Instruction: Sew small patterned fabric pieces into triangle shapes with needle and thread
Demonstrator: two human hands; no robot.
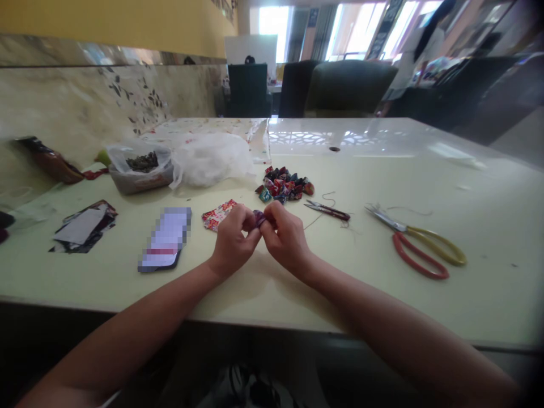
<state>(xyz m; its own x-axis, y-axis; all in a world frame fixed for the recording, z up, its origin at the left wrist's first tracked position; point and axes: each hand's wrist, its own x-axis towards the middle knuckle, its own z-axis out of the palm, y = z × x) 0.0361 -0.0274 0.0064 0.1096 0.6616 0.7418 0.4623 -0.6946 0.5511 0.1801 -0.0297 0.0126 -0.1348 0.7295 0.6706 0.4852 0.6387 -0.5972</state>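
Between my fingertips is a small dark purple piece of fabric point(258, 217), mostly hidden. My left hand point(236, 235) pinches it from one side and my right hand point(285, 233) from the other, the two hands touching or nearly so. A floral red and white fabric piece point(217, 214) lies just behind my left hand. Beyond my hands sits a pile of small colourful fabric pouches point(285, 185). Thread snips point(328, 209) with loose thread lie to the right of my right hand. Farther right rest large scissors point(406, 229) with one red and one yellow handle.
Left of my hands lie a phone point(165, 241) and a stack of fabric scraps point(85, 225). Behind them stand a bag-lined container point(142, 175) of dried dark bits and a white plastic bag point(210, 158). Chairs point(352, 88) and a person point(419, 48) are beyond the table point(263, 297).
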